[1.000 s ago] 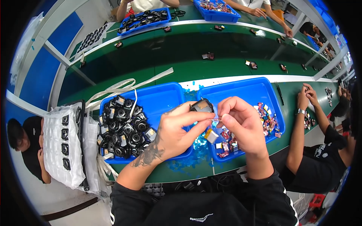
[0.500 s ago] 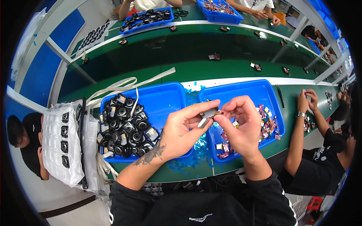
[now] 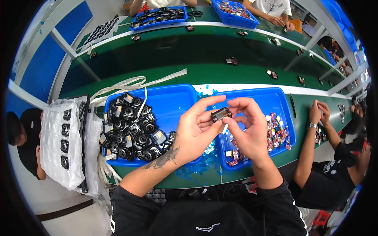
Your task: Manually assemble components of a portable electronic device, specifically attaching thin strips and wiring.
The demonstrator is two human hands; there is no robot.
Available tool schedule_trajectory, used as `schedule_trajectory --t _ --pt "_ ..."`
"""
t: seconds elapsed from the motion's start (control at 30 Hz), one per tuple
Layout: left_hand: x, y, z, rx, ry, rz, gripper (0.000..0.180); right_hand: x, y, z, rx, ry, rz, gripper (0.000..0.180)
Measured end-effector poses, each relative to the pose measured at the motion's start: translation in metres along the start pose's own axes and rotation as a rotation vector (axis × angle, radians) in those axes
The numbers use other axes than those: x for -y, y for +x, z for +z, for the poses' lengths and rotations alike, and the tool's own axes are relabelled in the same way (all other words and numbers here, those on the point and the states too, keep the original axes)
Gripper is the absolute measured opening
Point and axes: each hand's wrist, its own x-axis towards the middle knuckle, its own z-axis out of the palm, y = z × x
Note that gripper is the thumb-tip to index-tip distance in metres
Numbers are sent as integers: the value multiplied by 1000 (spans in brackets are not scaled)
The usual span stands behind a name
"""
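Where the front edge of the green bench (image 3: 208, 179) curves past the person's black sleeves (image 3: 267, 200), cables and dark parts lie below it. Above the bench, the hands are together: the left hand (image 3: 193, 128) holds a small dark casing (image 3: 220, 114) between thumb and fingers, with a pale cell (image 3: 223, 128) just below it. The right hand (image 3: 251, 131) brings thumb and fingers to the casing's right end; whether they grip it, I cannot tell.

Under and beside the hands sit two blue trays. The left tray (image 3: 173, 102) carries a pile of black round-faced units (image 3: 134, 129) on its left side, and its blue base shows toward the right. The right tray (image 3: 267, 102) holds small red and silvery parts (image 3: 277, 133), with bare base toward its far side. The gap between the trays is narrow and strewn with blue scraps (image 3: 193, 171).

Pale padded sheets (image 3: 51, 145) stand close on the left, bounding that side; a co-worker's forearms (image 3: 306, 157) border the right, beyond a thin dark tool (image 3: 292, 105). White straps (image 3: 138, 83) trail behind the left tray. Farther off, a white rail (image 3: 315, 92) edges a wide green lane (image 3: 169, 59) dotted with parts. Across it, two more blue trays (image 3: 236, 20) stand before other people, framed by white posts (image 3: 65, 42).
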Motion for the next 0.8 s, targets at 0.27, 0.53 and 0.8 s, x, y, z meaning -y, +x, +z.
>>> schedule_trajectory --t 0.27,0.53,0.8 --pt "0 1 -6 62 -202 -59 34 8 6 -5 40 139 26 37" --pt "2 2 -5 24 -116 -2 43 29 20 -14 119 -510 -450 30" --pt "4 0 -4 18 -118 -2 47 40 30 -18 223 -636 -571 22"
